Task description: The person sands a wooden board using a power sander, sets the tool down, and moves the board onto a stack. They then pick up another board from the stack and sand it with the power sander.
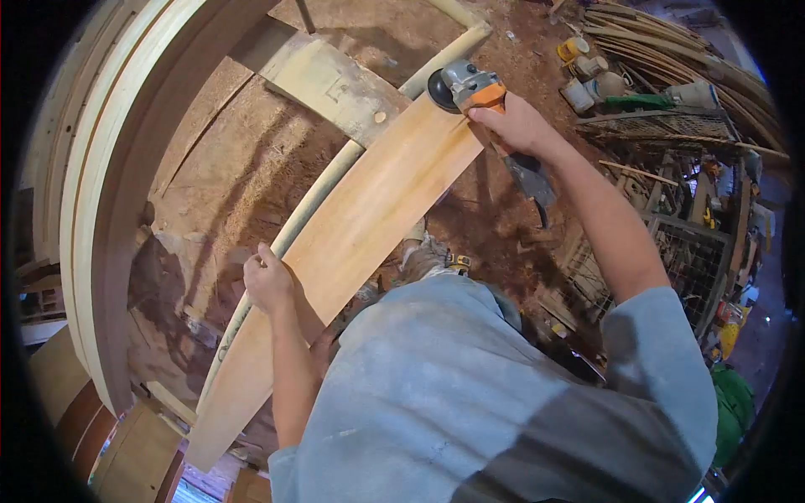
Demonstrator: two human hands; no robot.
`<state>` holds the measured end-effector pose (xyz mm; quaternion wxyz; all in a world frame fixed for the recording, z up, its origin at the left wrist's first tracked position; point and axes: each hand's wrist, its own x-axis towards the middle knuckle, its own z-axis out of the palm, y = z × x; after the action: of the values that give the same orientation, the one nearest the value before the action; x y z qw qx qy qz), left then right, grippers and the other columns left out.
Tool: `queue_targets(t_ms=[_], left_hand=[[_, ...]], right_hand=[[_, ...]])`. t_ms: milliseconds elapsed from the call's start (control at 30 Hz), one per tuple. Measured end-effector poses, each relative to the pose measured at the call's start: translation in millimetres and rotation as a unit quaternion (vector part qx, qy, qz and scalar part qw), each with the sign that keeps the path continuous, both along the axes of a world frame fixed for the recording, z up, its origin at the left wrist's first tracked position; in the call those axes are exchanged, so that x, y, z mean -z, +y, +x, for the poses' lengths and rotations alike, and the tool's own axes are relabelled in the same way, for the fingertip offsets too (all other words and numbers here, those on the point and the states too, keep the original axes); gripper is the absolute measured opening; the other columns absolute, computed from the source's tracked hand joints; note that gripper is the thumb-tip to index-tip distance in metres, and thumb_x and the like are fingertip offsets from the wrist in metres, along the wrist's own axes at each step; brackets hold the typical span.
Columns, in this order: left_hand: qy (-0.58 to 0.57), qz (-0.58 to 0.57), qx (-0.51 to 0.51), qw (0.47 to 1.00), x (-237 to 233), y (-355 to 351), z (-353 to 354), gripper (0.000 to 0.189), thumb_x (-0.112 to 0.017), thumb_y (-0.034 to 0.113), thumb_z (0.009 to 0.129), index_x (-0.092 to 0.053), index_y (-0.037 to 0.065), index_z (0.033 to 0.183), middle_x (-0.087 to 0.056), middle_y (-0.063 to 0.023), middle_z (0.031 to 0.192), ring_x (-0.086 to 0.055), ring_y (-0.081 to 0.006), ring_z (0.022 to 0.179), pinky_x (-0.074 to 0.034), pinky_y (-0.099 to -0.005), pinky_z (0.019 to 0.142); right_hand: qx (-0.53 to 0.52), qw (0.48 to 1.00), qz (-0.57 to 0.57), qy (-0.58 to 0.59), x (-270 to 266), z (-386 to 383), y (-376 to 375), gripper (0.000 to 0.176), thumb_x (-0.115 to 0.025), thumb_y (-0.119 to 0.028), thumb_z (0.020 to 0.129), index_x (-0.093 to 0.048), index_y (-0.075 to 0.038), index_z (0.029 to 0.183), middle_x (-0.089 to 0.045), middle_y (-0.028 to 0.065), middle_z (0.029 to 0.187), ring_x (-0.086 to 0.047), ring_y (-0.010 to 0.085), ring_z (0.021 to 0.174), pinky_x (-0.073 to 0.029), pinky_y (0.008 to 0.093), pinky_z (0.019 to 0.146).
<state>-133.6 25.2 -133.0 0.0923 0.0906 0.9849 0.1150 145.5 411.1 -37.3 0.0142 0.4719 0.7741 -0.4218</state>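
Note:
A long, curved wooden board [360,226] runs diagonally from the lower left to the upper middle. At its upper end, my right hand [513,126] is closed round an orange and grey angle grinder [476,89], whose black disc rests at the board's end. My left hand [268,281] lies at the board's far edge, lower down, with the thumb up and the fingers gripping that edge. A pale rail [323,189] runs along the far side of the board.
Large curved wooden pieces [84,210] stand at the left. A dusty wooden block [335,84] adjoins the board's far side. Sawdust covers the ground [218,168]. Wood strips [671,50], pots [587,67] and a wire rack [688,243] with scraps are at the right.

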Motion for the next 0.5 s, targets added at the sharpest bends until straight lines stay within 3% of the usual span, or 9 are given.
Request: queue_targets(t_ms=[233, 333, 400, 433, 500], left_hand=[[-0.006, 0.007, 0.008, 1.000, 3, -2, 0, 0.055, -0.045, 0.052, 0.099, -0.071, 0.003, 0.101, -0.069, -0.0179, 0.109, -0.065, -0.0366, 0.102, -0.048, -0.0479, 0.090], [0.000, 0.013, 0.014, 1.000, 5, -3, 0, 0.055, -0.046, 0.051, 0.098, -0.070, 0.002, 0.101, -0.069, -0.0183, 0.109, -0.064, -0.0373, 0.102, -0.048, -0.0484, 0.090], [-0.002, 0.015, 0.014, 1.000, 3, 0, 0, 0.055, -0.046, 0.051, 0.098, -0.070, 0.002, 0.100, -0.069, -0.0186, 0.108, -0.064, -0.0378, 0.102, -0.048, -0.0487, 0.090], [-0.014, 0.015, 0.000, 1.000, -1, 2, 1, 0.055, -0.046, 0.051, 0.098, -0.070, 0.002, 0.100, -0.069, -0.0188, 0.107, -0.064, -0.0379, 0.102, -0.048, -0.0487, 0.089], [-0.025, 0.013, -0.009, 1.000, -3, 2, 3, 0.054, -0.046, 0.050, 0.099, -0.070, 0.001, 0.099, -0.069, -0.0191, 0.106, -0.064, -0.0381, 0.102, -0.047, -0.0487, 0.089]], right_hand=[[0.054, 0.997, 0.030, 0.045, 10, 12, -17, 0.053, -0.069, -0.042, 0.086, -0.064, 0.000, 0.119, -0.071, 0.0162, 0.100, -0.068, 0.0269, 0.097, -0.051, 0.0391, 0.089], [0.099, 0.995, -0.029, 0.012, -4, 0, -52, 0.055, -0.069, -0.041, 0.086, -0.061, 0.000, 0.122, -0.072, 0.0168, 0.102, -0.068, 0.0286, 0.100, -0.052, 0.0401, 0.091], [0.007, 0.999, -0.044, -0.027, -19, -22, -89, 0.045, -0.067, -0.036, 0.087, -0.064, -0.005, 0.118, -0.070, 0.0162, 0.099, -0.068, 0.0256, 0.096, -0.053, 0.0396, 0.085], [-0.042, 0.996, -0.071, 0.026, -7, -29, -103, 0.050, -0.068, -0.038, 0.086, -0.062, -0.002, 0.119, -0.070, 0.0231, 0.107, -0.068, 0.0336, 0.105, -0.053, 0.0424, 0.090], [-0.080, 0.995, -0.057, -0.024, 0, -43, -131, 0.059, -0.068, -0.037, 0.085, -0.055, 0.005, 0.124, -0.066, 0.0282, 0.115, -0.065, 0.0398, 0.110, -0.051, 0.0440, 0.096]])
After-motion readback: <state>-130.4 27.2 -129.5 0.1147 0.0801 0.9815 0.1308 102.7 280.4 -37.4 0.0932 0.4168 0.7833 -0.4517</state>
